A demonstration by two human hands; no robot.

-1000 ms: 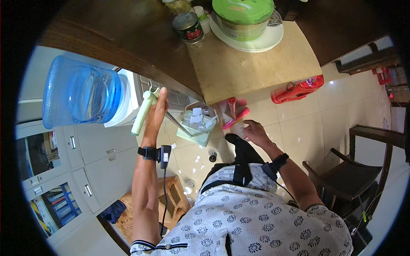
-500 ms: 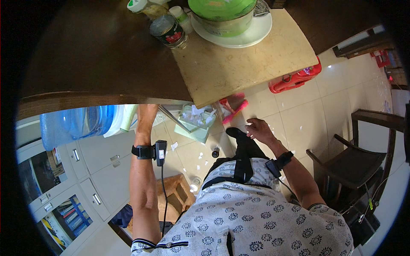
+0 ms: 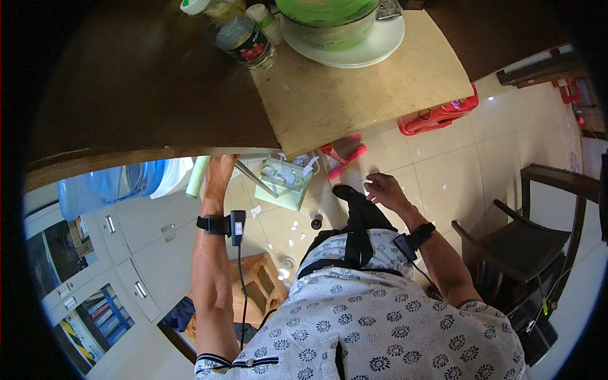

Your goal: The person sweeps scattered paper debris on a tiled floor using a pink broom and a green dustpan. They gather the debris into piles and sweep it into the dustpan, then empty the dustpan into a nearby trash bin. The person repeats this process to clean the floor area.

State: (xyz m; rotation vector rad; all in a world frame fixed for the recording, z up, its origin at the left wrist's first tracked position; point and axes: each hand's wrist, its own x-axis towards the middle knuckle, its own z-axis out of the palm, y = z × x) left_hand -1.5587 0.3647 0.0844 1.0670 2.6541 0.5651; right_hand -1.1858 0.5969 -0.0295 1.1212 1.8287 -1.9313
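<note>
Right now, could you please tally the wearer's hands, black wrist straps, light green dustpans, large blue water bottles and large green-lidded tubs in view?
Hands: 2 (left hand, right hand)
Black wrist straps: 2 (left strap, right strap)
Light green dustpan: 1
Large blue water bottle: 1
Large green-lidded tub: 1
Total: 7

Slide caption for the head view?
Left hand on the handle of a green dustpan holding paper scraps; right hand loosely curled.
</note>
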